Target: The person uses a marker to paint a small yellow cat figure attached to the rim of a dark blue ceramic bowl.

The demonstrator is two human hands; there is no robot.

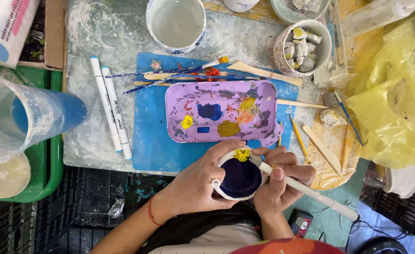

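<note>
My left hand (198,181) grips a small white ceramic cup (239,178) whose inside is painted dark blue, with a yellow blob on its far rim. My right hand (280,181) holds a white-handled paintbrush (311,190), its tip touching the cup's rim near the yellow blob. Just beyond the cup lies a purple tray (224,110) used as a palette, with dabs of blue, yellow, orange and olive paint. It rests on a blue mat (153,136).
Several brushes and wooden tools (184,73) lie behind the palette. Two white markers (111,106) lie left of the mat. A water pot (175,23) stands at the back, a cup of clay bits (303,47) to its right. A yellow plastic bag (395,103) fills the right side; a clear blue-bottomed cup (24,115) stands left.
</note>
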